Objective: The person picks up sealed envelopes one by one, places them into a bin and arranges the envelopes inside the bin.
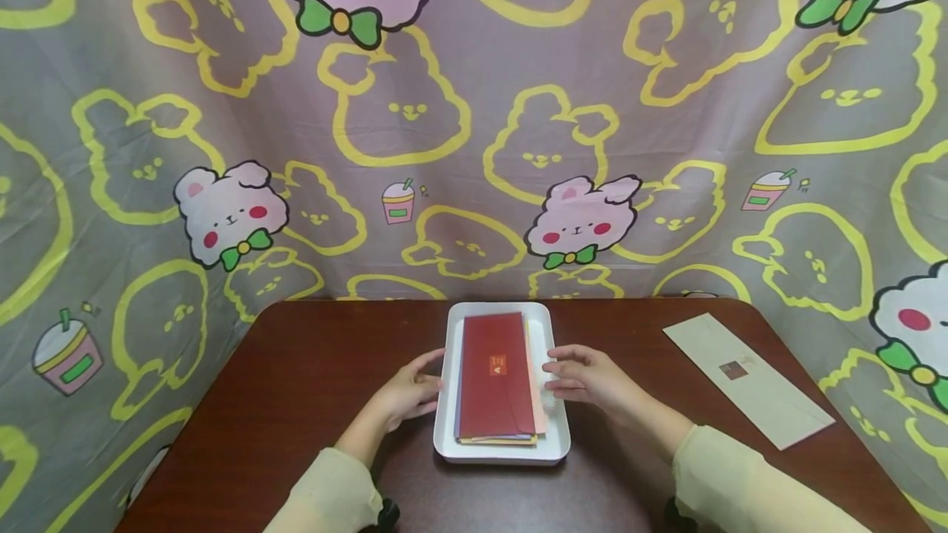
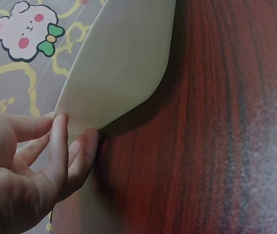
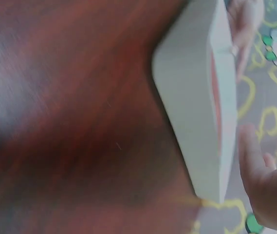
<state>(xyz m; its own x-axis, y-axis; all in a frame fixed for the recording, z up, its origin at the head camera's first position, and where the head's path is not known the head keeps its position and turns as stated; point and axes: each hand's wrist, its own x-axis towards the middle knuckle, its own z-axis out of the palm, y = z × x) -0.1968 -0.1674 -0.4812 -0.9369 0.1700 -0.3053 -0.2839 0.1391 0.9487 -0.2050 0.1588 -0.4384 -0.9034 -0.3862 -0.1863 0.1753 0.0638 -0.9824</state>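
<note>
A white tray [image 1: 502, 461] stands in the middle of the table, holding a stack of envelopes with a dark red envelope [image 1: 498, 410] on top. My left hand [image 1: 403, 389] is at the tray's left side. In the left wrist view, its fingertips touch the tray's outer wall [image 2: 114, 63] and rim. My right hand [image 1: 592, 381] is spread beside the right rim, its fingers loosely extended and overlapping the edge in the head view. The right wrist view shows a gap between that hand [image 3: 265, 180] and the tray's wall [image 3: 187, 97].
A pale grey-green envelope [image 1: 770, 401] with a small dark square on it lies slanted at the table's right. The dark reddish-brown table [image 1: 318, 368] ends at the back against a patterned cloth [image 1: 444, 187], which also hangs along both sides.
</note>
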